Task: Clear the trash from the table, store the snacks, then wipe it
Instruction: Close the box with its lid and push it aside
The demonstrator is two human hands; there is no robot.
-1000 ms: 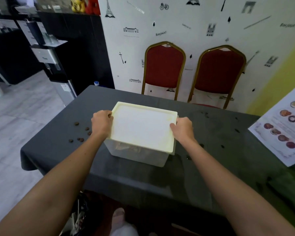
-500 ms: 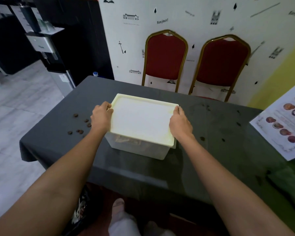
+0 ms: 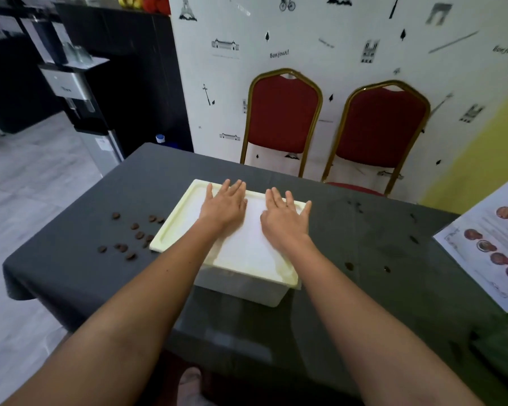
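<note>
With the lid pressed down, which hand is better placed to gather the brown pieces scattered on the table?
Left hand, probably: the small brown pieces lie just left of the cream plastic lid; the right hand would cross over.

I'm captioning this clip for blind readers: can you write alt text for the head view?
Both hands, left hand and right hand, lie flat and open on the cream lid of a translucent storage box on a dark grey table. Small brown scraps lie left of it.
</note>
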